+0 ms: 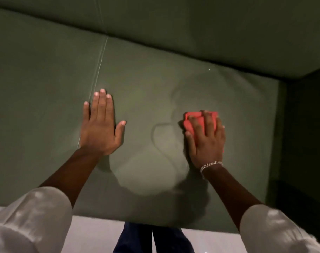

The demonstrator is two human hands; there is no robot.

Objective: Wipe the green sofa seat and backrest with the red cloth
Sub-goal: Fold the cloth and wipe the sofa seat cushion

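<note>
The green sofa seat [146,88] fills most of the view, with the backrest [192,33] rising along the top. My right hand [206,141] presses flat on a folded red cloth [197,123], on the right part of the seat cushion; most of the cloth is hidden under my palm. My left hand [101,128] lies flat on the seat with its fingers spread, next to the seam [100,64] between two cushions, holding nothing. The cushion is dented and creased between the two hands.
The sofa's right armrest [305,125] stands dark at the right edge. Pale floor [93,232] shows below the seat's front edge, with my dark trouser legs [152,238] against the sofa. A silver bracelet [211,165] circles my right wrist.
</note>
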